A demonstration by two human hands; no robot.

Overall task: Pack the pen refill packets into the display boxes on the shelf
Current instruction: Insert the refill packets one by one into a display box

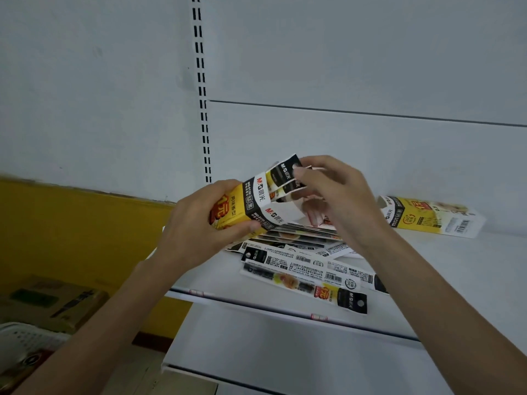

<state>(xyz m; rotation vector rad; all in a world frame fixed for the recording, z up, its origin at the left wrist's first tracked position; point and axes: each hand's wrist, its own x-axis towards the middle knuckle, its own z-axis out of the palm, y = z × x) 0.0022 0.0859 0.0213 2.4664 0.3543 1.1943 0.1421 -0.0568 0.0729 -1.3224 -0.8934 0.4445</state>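
Your left hand (199,228) grips the yellow-and-black cardboard display box (236,208), tilted over the white metal shelf (456,280). Your right hand (339,195) pinches narrow black-and-white refill packets (283,170) at its open end. Loose packets (302,270) are piled below, the nearest close to the shelf's front edge. A second yellow box (427,218) lies flat to the right, with bare shelf in front of it.

Display box (245,203): gripped by the left hand (199,223), frame centre.
Packets (285,178): pinched by the right hand (336,195) at the box mouth.
Loose packets (305,269): scattered on the shelf (427,275) below.

Yellow display box (242,206) tilted, packets (285,178) protruding, loose packets (305,269) on shelf (456,266)
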